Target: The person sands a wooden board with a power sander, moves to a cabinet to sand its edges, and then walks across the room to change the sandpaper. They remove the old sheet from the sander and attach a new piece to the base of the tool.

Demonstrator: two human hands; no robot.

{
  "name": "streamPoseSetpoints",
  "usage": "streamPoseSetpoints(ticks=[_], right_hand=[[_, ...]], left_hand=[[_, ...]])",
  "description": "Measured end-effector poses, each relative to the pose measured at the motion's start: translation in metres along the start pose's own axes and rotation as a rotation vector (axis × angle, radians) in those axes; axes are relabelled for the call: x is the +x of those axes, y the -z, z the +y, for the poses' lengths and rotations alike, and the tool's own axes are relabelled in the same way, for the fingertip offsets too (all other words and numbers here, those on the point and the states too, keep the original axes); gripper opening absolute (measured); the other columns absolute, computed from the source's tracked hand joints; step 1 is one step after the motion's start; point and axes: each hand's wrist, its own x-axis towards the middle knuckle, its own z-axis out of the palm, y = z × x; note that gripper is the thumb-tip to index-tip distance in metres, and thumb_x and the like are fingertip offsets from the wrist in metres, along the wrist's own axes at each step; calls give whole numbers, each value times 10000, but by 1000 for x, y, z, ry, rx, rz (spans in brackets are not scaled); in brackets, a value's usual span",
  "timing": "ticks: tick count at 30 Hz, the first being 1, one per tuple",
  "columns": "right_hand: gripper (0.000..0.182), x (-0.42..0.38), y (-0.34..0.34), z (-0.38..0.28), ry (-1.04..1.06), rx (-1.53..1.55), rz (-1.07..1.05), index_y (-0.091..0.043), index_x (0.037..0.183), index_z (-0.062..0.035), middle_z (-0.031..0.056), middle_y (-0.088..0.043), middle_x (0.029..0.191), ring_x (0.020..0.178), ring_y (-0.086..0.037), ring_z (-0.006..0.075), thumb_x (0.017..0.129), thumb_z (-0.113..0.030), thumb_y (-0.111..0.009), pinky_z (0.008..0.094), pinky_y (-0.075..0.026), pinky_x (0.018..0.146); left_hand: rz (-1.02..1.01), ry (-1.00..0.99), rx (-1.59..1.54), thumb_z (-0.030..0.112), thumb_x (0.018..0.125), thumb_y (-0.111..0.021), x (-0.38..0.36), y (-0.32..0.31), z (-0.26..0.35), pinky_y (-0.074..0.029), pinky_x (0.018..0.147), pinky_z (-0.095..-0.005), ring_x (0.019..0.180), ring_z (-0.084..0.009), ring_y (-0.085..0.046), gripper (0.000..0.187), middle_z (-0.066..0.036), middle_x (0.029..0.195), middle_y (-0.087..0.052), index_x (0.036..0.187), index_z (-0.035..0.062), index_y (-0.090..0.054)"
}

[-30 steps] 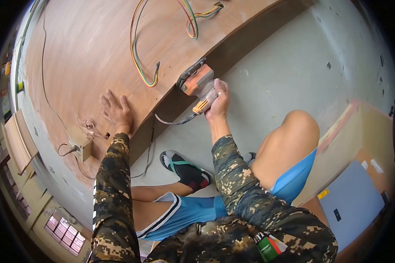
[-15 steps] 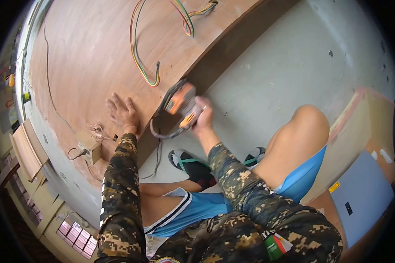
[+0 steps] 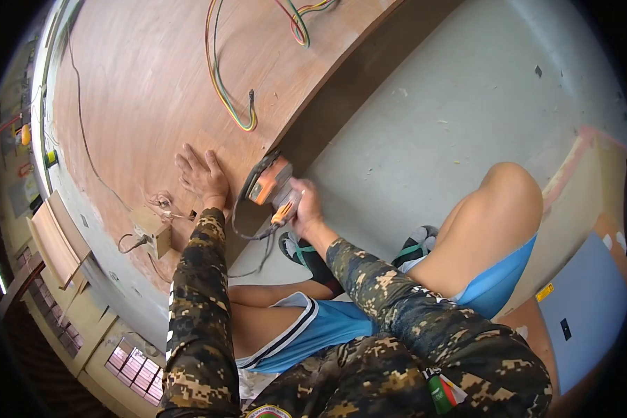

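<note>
My right hand (image 3: 308,209) grips an orange and black electric sander (image 3: 270,182), its pad held against the edge of a large plywood panel (image 3: 139,104). The sander is tilted, and its dark cord hangs below the handle. My left hand (image 3: 205,180) lies flat on the panel's face with the fingers spread, just left of the sander. Close to my left wrist, a wooden socket box (image 3: 150,232) with a plug in it sits on the panel beside some thin loose wires (image 3: 163,200).
Red, yellow and green wires (image 3: 219,87) stick out of the panel. A dark cable (image 3: 82,139) runs along its left side. Below the panel edge lies the grey floor (image 3: 411,132), with small scraps on it. A blue-grey board (image 3: 584,313) stands at the right.
The sander and my right hand have moved down and left along the panel's edge, closer to my left hand. My left hand stays flat on the panel. The view has shifted slightly.
</note>
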Motion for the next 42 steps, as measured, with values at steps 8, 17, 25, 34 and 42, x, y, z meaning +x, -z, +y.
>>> streamPoseSetpoints(ticks=[8,17,25,34,42], right_hand=[[246,7,-19,-54,67,88,-77,-503,1001,-61,99,-587,939,821,-622,217,877,-176,-681,371,-550,707],[196,22,-6,-55,79,-13,-77,-539,986,-79,68,-559,932,844,-603,199,871,-168,-670,369,-544,712],[244,-10,-18,-32,-28,28,-95,-499,1030,-71,103,-598,967,844,-644,233,904,-220,-645,393,-574,731],[296,-9,-12,-156,310,-206,-341,-562,1072,-75,121,-618,1074,988,-630,296,836,-250,-597,486,-544,844],[568,-32,-21,-195,212,48,-616,-540,1356,-87,144,-597,1311,1197,-584,338,855,-352,-561,552,-518,948]], left_hand=[[11,-27,-17,552,990,-423,1,-1,-5,-135,1172,-598,1497,-400,-199,719,-260,1603,-231,1575,164,-269],[20,-17,-3,558,991,-413,2,-6,-7,-127,1168,-610,1500,-399,-194,722,-256,1609,-222,1576,161,-268],[5,14,-43,556,986,-424,1,-1,-5,-112,1174,-607,1506,-393,-179,724,-245,1617,-211,1574,160,-275],[31,28,-85,528,963,-483,-1,10,3,-78,1185,-596,1510,-384,-172,722,-234,1615,-221,1565,170,-308],[20,67,-119,542,953,-490,-7,10,-1,-67,1187,-604,1516,-356,-165,725,-205,1624,-220,1561,186,-322]])
